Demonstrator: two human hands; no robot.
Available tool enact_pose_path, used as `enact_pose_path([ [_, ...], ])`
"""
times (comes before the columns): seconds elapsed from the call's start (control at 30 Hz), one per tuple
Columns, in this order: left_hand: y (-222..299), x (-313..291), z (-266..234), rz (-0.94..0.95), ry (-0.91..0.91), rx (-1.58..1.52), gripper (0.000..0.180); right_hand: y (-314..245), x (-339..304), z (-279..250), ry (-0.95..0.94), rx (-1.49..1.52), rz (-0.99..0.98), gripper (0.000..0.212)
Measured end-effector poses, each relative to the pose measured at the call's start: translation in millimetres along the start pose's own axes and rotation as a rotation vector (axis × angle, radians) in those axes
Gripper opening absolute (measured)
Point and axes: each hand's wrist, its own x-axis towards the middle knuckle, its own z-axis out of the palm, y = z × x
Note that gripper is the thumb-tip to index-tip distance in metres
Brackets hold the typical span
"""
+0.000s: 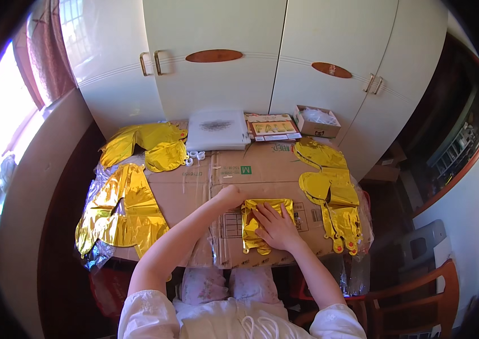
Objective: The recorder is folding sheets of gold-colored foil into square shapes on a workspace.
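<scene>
The right hand (278, 227) lies flat and spread on the folded gold foil (252, 225) near the desk (276, 182)'s front edge; the left hand (230, 196) — apart, loosely fisted — sits just beside the foil's far-left corner. Gold shapes (129, 206) flank them; behind stands a box (314, 129).

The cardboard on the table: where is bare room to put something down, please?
Bare cardboard shows between the left gold foil and the left forearm, and beyond the folded foil, between the left hand and the right gold foil. Crowded: both foil-covered ends and the far edge, with white stack and open box.
</scene>
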Motion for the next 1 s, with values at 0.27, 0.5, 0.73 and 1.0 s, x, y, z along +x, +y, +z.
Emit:
enact_pose_path([
  [0.27,-4.2,-20.4,-11.5,-0.074,-0.299,-0.393,0.016,2.6,-3.0,-2.3,-0.031,0.028,0.020,0.060],
  [0.5,-5.2,-16.3,-2.8,-0.088,-0.217,-0.382,0.016,4.8,-2.4,0.6,-0.029,0.038,0.014,0.061],
  [0.73,9.2,-21.8,-4.4,-0.040,-0.079,-0.106,0.015,4.9,-3.2,-1.4,-0.040,0.035,0.021,0.062],
  [1.0,-25.3,-13.5,21.4,0.029,-0.058,-0.622,0.016,2.4,-1.7,-1.4,0.033,0.062,-0.001,0.065],
])
